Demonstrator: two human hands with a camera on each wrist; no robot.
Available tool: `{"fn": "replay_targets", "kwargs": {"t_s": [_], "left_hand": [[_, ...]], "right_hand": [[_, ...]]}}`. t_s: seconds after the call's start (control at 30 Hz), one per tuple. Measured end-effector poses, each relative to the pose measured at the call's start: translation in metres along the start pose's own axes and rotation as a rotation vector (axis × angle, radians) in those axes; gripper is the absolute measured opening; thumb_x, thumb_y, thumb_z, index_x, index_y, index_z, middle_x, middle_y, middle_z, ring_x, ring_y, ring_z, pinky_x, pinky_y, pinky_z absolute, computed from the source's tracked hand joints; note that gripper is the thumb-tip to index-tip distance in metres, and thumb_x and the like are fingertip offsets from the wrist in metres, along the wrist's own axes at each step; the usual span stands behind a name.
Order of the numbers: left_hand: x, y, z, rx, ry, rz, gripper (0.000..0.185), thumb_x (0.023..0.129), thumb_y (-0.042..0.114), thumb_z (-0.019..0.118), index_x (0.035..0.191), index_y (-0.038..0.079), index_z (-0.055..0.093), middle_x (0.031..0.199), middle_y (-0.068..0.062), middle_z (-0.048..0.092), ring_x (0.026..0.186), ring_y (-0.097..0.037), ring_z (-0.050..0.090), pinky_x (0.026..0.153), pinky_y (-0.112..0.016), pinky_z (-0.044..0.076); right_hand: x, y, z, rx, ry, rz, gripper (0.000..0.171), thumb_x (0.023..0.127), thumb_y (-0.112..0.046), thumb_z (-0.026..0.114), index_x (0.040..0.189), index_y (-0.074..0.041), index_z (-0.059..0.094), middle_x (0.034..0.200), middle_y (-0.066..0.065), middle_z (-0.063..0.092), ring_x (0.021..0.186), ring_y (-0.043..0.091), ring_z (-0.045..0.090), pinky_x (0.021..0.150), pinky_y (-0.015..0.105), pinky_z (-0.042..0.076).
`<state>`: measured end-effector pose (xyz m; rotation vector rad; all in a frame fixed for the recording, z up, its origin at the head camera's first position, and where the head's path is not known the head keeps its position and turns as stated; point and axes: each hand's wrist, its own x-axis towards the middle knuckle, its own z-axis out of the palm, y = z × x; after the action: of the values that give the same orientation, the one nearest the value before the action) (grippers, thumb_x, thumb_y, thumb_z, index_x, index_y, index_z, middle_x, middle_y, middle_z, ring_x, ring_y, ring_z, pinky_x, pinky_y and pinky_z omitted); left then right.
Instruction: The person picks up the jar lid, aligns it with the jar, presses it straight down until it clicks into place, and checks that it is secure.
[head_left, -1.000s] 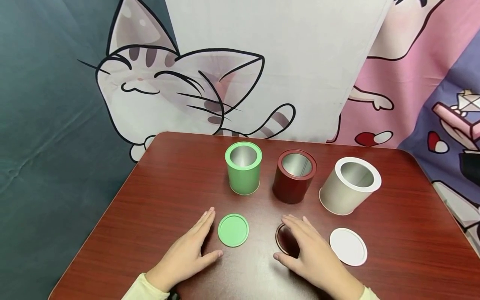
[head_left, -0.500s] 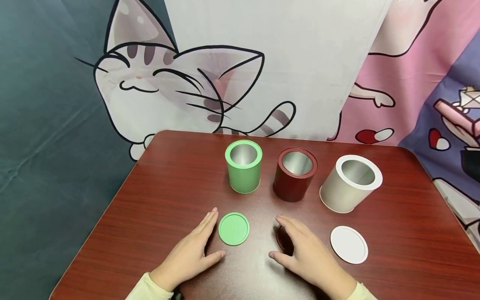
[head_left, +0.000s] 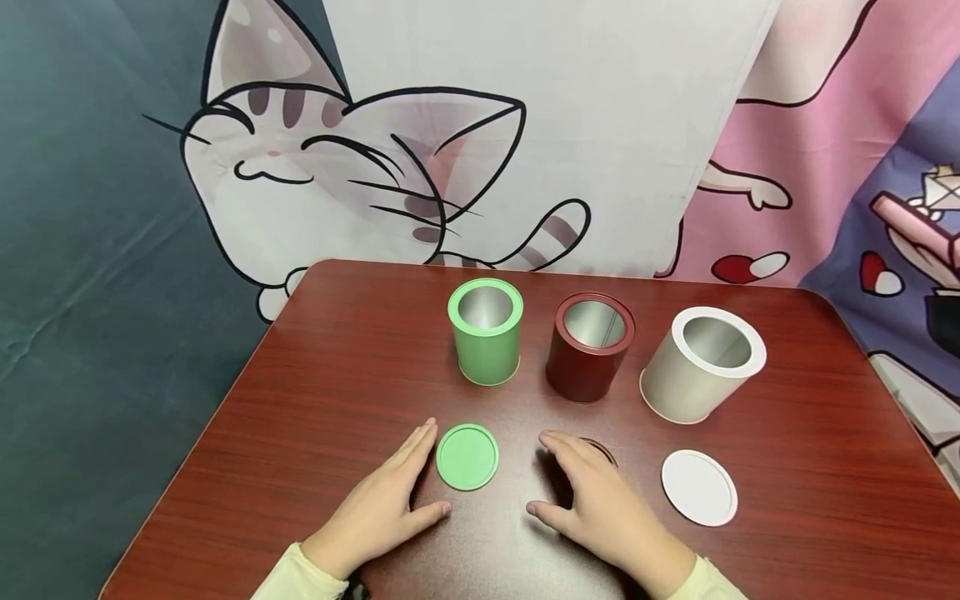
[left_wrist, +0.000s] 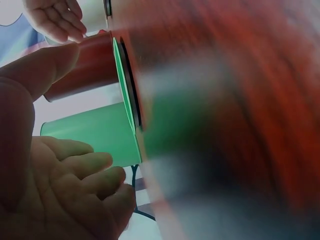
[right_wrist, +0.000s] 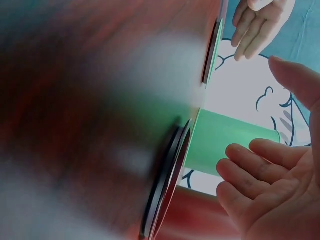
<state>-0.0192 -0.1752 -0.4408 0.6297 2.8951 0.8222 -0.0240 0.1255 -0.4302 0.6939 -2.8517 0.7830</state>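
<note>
My left hand is just left of a flat green lid, fingers nearly straight and thumb spread, holding nothing. Over the dark red lid hovers my right hand, which hides most of it; its fingers are spread from the thumb with nothing between them. In the right wrist view the red lid lies on the table below the palm. Farther right lies a white lid. Behind the lids stand an open green can, an open dark red can and an open white can.
All this is on a reddish-brown wooden table with rounded back corners. Directly behind it hangs a cloth backdrop with cartoon drawings, and a dark green cloth is at the left.
My right hand has moved left across the red lid, so the lid's far right rim now shows instead of its left part. The left hand, cans and lids have hardly moved.
</note>
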Motion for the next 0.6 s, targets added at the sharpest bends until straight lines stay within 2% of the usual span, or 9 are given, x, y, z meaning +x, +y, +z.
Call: {"fn": "replay_targets", "kwargs": {"t_s": [0.27,0.6], "left_hand": [[0.0024,-0.0035,0.0004,0.040,0.017,0.044,0.086,0.082,0.031,0.081,0.148,-0.007,0.041,0.149,-0.022,0.046,0.141,-0.039,0.041,0.111,-0.052,0.037],[0.0071,-0.0051,-0.0019,0.113,0.011,0.017,0.081,0.079,0.032,0.084,0.142,-0.005,0.050,0.138,-0.018,0.057,0.129,-0.033,0.055,0.105,-0.049,0.045]], "right_hand": [[0.0040,-0.0020,0.0035,-0.010,-0.028,-0.022,0.074,0.073,-0.038,0.087,0.131,-0.003,0.061,0.132,0.007,0.063,0.123,0.027,0.058,0.105,0.047,0.045],[0.0079,-0.0044,0.0062,-0.008,-0.059,-0.046,0.071,0.074,-0.036,0.087,0.131,-0.001,0.061,0.131,0.008,0.063,0.123,0.027,0.059,0.104,0.047,0.046]]}}
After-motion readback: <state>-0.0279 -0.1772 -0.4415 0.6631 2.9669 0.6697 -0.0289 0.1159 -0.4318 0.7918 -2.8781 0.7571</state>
